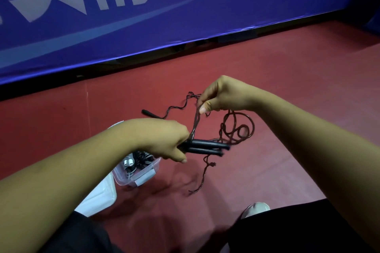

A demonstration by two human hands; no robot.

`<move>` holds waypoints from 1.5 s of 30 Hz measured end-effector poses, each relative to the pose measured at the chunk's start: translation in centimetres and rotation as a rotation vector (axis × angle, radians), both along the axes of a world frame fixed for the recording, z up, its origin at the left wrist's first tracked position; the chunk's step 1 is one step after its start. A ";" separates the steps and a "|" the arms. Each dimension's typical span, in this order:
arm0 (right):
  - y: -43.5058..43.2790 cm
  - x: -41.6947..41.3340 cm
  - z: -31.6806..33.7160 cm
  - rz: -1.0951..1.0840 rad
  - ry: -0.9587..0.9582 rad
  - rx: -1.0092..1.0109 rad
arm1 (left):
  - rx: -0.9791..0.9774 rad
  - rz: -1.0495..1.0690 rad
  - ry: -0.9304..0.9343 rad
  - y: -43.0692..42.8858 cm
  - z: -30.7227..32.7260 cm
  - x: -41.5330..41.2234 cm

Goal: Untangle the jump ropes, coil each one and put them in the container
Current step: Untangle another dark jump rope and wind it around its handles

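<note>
My left hand point(164, 139) grips two black jump-rope handles point(207, 147) side by side, pointing right. Thin dark rope point(194, 123) rises from them to my right hand point(220, 96), which pinches it between thumb and fingers. More rope hangs in tangled loops point(236, 129) to the right, and a strand point(202, 176) trails down to the red floor. A third black handle point(149, 113) lies on the floor behind my left hand, its rope leading up to my right hand. A clear plastic container point(141, 174) below my left hand holds coiled ropes with pale handles.
A white lid point(100, 195) lies beside the container on the left. A blue banner wall point(185, 16) with white lettering runs along the back of the red floor point(287, 78). My dark-trousered knees and a pale shoe point(256, 209) fill the bottom.
</note>
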State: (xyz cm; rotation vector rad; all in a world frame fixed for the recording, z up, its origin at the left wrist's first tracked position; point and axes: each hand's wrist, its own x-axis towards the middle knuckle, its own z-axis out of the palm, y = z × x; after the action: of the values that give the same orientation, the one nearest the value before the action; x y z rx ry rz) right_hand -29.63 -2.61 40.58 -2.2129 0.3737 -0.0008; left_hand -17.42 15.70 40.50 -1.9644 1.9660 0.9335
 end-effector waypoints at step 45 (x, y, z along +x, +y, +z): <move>4.2 -1.8 3.9 0.097 0.039 -0.036 | -0.466 0.533 -0.164 -2.1 -3.0 4.4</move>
State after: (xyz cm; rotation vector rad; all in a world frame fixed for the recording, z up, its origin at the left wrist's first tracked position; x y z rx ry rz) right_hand -31.39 1.59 44.51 -2.2670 0.2888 0.0884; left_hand -13.02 13.57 37.48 -2.8081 1.7046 0.3911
